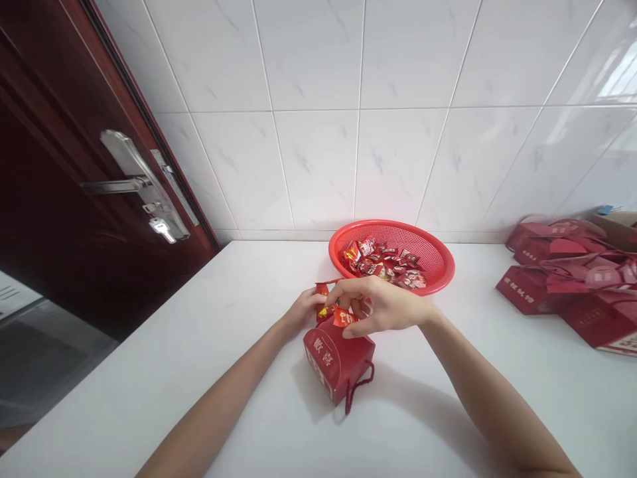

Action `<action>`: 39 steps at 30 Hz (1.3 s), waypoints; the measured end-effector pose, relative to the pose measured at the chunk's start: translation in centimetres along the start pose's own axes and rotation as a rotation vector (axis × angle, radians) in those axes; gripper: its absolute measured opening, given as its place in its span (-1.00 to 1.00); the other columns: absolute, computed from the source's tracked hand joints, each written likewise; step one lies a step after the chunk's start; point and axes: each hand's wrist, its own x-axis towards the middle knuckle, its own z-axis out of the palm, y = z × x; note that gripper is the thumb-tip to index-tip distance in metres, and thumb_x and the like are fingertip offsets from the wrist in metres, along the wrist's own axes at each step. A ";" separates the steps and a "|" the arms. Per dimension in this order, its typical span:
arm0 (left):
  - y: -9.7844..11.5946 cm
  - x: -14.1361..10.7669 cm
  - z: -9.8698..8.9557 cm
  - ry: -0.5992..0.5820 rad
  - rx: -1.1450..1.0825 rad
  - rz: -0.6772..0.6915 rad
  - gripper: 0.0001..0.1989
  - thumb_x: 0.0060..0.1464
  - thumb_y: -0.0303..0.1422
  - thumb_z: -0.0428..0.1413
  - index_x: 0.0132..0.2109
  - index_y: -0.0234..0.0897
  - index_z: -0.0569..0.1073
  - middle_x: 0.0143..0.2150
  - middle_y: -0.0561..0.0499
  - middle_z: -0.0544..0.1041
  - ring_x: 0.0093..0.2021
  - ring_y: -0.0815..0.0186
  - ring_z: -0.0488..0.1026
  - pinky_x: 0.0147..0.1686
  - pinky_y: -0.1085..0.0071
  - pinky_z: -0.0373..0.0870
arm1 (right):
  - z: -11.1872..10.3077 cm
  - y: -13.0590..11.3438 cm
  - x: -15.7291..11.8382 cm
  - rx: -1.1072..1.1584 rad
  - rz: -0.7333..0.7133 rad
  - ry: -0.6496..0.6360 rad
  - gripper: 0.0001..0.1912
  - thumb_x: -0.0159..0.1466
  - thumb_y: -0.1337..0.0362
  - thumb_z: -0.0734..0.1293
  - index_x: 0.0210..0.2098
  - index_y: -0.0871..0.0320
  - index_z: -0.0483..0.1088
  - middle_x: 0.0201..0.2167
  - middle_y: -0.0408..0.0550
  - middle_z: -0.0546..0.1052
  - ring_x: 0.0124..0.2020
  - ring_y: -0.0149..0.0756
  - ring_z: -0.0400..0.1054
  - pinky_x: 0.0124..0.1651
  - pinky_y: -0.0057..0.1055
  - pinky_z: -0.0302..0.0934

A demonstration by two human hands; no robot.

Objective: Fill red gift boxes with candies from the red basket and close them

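Observation:
A small dark red gift box [338,358] with pale lettering and a twisted cord handle [359,388] stands on the white table, its top open at the far side. My left hand [301,312] is closed on the box's far left edge, its fingertips partly hidden. Beside those fingers a red and gold wrapper [324,311] shows at the opening. Over the box top, my right hand [381,305] pinches a wrapped candy [343,317] in orange-red foil. Just behind is a red plastic basket [438,262] with several wrapped candies [383,262] in it.
Several folded or closed red gift boxes [572,272] are heaped at the right of the white table [249,411]. A cardboard box [617,229] lies partly in view behind them. White wall tiles [318,159] rise at the back, and a dark red door [64,126] stands at left.

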 end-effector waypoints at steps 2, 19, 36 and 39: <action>0.6 -0.3 -0.8 0.013 0.086 -0.012 -0.82 -0.11 -0.35 0.29 -0.31 -0.33 0.55 -0.38 -0.05 0.62 -0.41 0.23 0.52 -0.35 0.38 0.41 | 0.1 -0.1 0.0 -0.131 -0.003 -0.010 -0.68 0.16 0.27 0.51 -0.09 0.12 0.50 -0.40 -0.22 0.39 -0.44 -0.43 0.22 -0.41 -0.48 0.13; 4.7 -4.1 0.0 0.111 0.620 0.189 -0.72 -0.03 -0.30 0.36 -0.11 -0.20 0.66 -0.05 -0.09 0.61 0.00 0.08 0.48 0.06 0.33 0.35 | 0.7 -1.5 -0.8 -0.496 0.127 -0.045 -0.81 0.28 0.27 0.44 -0.13 0.18 0.51 -0.41 -0.11 0.46 -0.31 -0.27 0.34 -0.35 -0.41 0.07; 5.8 -6.8 3.4 -0.354 0.756 0.141 -0.79 0.12 -0.28 0.23 -0.42 -0.25 0.45 -0.12 -0.05 0.57 -0.12 0.21 0.44 -0.17 0.34 0.33 | 0.0 -3.6 -2.3 -0.765 0.329 -0.030 -0.91 0.34 0.40 0.27 -0.31 0.16 0.37 -0.44 -0.08 0.45 -0.38 -0.30 0.33 -0.41 -0.40 -0.04; 5.9 -7.0 3.9 -0.358 0.797 0.166 -0.87 0.08 -0.33 0.23 -0.37 -0.23 0.44 -0.16 -0.01 0.53 -0.12 0.23 0.41 -0.15 0.35 0.32 | 0.6 -4.2 -2.5 -0.706 0.297 -0.130 -0.91 0.37 0.37 0.27 -0.29 0.15 0.37 -0.42 -0.09 0.46 -0.41 -0.33 0.32 -0.43 -0.41 -0.04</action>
